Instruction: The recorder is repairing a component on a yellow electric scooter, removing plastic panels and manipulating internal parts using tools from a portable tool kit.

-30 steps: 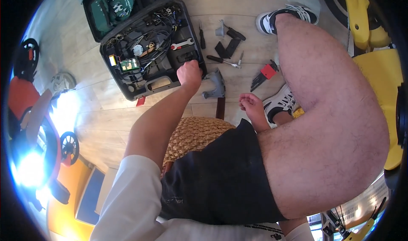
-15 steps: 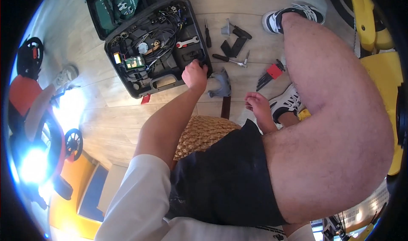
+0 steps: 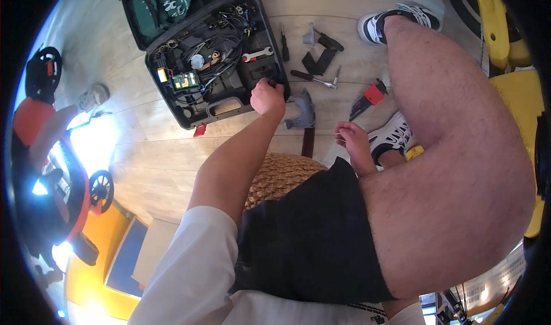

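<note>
My left hand [image 3: 267,98] is at the near right corner of an open black tool case [image 3: 219,114], reaching into a compartment there. Its fingers are curled down, and dark parts show around the tips; what they grip is hidden. An open-ended wrench [image 3: 257,54] with a red part lies in the case just beyond that hand. My right hand [image 3: 354,145] hangs near my right knee, fingers bent and pinched together. Something thin may be between them, too small to name. A hammer-like tool [image 3: 301,111] with a grey head and brown handle lies on the floor between the hands.
Cables and a green circuit board [image 3: 185,81] fill the case. Beyond my right hand lie a hex key set [image 3: 370,98] in a red holder, a screwdriver [image 3: 284,42], a ratchet [image 3: 313,79] and black blocks [image 3: 319,62]. A woven seat [image 3: 281,178] is below me; an orange-and-black wheeled thing [image 3: 34,121] stands left.
The whole view has shifted slightly, so everything appears a little further right and up. Both hands keep nearly the same places and curled poses.
</note>
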`<control>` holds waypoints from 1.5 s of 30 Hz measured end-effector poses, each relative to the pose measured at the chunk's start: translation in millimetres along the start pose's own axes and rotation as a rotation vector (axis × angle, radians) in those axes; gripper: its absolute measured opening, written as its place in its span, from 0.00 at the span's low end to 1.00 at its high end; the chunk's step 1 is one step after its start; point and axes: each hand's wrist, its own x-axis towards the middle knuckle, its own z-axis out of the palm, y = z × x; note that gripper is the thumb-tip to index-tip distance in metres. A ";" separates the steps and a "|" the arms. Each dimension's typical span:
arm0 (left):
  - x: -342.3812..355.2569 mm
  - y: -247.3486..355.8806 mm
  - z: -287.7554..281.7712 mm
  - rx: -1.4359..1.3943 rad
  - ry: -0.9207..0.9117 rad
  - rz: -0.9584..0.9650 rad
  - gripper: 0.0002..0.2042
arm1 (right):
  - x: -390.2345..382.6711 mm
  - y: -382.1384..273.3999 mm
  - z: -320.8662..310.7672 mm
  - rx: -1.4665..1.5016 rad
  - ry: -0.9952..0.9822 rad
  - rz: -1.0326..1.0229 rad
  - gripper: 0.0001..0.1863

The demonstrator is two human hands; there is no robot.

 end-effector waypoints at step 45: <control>-308.3 136.2 -284.6 -1.401 -0.941 0.798 0.06 | -323.1 -166.0 -43.5 0.280 0.180 -1.477 0.11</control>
